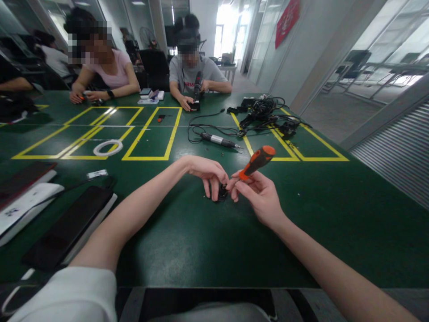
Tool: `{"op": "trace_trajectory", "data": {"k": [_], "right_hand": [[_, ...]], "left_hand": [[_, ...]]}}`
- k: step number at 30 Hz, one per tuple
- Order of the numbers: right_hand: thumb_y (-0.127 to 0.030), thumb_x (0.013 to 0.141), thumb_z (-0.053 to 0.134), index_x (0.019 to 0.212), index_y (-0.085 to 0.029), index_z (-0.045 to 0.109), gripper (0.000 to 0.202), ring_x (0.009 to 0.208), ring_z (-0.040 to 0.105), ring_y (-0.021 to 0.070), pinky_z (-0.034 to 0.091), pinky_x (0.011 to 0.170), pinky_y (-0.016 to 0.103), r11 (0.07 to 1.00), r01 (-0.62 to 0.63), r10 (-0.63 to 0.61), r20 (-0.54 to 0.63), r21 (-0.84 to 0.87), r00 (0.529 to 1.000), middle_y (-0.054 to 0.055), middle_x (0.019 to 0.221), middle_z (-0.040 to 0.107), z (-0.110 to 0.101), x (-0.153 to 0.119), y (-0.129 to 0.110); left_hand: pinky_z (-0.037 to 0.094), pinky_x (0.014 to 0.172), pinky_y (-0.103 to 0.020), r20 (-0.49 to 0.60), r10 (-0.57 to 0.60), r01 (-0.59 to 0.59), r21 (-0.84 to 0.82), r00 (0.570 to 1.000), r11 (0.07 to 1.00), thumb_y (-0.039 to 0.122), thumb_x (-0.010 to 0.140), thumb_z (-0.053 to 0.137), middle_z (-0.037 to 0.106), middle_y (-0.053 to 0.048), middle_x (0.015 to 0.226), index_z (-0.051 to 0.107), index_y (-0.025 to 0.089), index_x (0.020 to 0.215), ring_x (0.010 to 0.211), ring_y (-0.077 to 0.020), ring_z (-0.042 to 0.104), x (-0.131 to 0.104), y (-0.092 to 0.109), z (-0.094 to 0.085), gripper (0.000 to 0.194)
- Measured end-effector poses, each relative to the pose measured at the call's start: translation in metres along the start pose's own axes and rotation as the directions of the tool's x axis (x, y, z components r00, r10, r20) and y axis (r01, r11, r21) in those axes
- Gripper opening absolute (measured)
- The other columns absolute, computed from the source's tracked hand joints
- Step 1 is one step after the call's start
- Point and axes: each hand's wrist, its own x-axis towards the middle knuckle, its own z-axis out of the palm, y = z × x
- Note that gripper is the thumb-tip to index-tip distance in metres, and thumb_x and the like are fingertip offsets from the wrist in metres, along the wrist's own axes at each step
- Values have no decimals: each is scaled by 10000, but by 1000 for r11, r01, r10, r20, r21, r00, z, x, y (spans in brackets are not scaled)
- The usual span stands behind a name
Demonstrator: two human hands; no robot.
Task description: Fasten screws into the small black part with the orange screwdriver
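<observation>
My right hand (259, 194) is closed round a screwdriver with an orange and black handle (258, 162). Its handle tilts up to the right, and the tip end is hidden near my fingers. My left hand (209, 176) arches down over a small black part (222, 192) on the green table, its fingers closed about that part. The fingertips of both hands nearly meet there. What kind of part it is, I cannot make out, since my fingers cover much of it.
Beyond my hands lies a corded electric screwdriver (219, 141), with a heap of black cables (264, 114) behind it. A white ring (107, 147) rests within yellow tape lines. Phones and power banks (72, 223) lie at left. Two co-workers sit opposite, one holding a power tool (197, 85).
</observation>
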Motion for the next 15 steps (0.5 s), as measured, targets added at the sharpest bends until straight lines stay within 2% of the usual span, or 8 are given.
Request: {"op": "trace_trajectory", "data": {"k": [7, 10, 12, 15], "right_hand": [[-499, 776, 876, 768, -193, 736, 336, 514, 623, 142, 580, 496, 284, 994, 14, -19, -40, -112, 999, 7, 623, 679, -3, 1, -2], [-532, 829, 822, 750, -190, 748, 358, 527, 629, 144, 585, 511, 289, 994, 31, -33, -16, -101, 999, 18, 634, 688, -4, 3, -2], [-539, 861, 791, 791, -191, 756, 357, 551, 646, 141, 592, 534, 280, 997, 34, -34, 2, -75, 999, 31, 687, 727, -4, 3, -1], [-524, 837, 822, 895, -202, 736, 339, 562, 662, 139, 600, 547, 271, 999, 33, -34, -5, -39, 999, 26, 729, 757, -3, 2, -1]], "left_hand": [[654, 702, -325, -18, -25, 25, 24, 1000, 999, 308, 805, 594, 781, -106, 1011, 685, 133, 1040, 798, -231, 784, 0, 2, 1, 307], [657, 739, -343, 5, -8, 8, 41, 1000, 999, 327, 820, 582, 771, -119, 1106, 699, 140, 1048, 826, -237, 787, 0, 1, 0, 317], [658, 767, -362, 22, 21, -22, 52, 1000, 998, 342, 824, 574, 762, -123, 1153, 703, 147, 1032, 851, -246, 788, 0, 1, 0, 314], [657, 758, -361, 10, 20, -20, 33, 1000, 999, 337, 806, 580, 774, -121, 1109, 689, 145, 983, 838, -248, 790, 1, 1, 0, 283]]}}
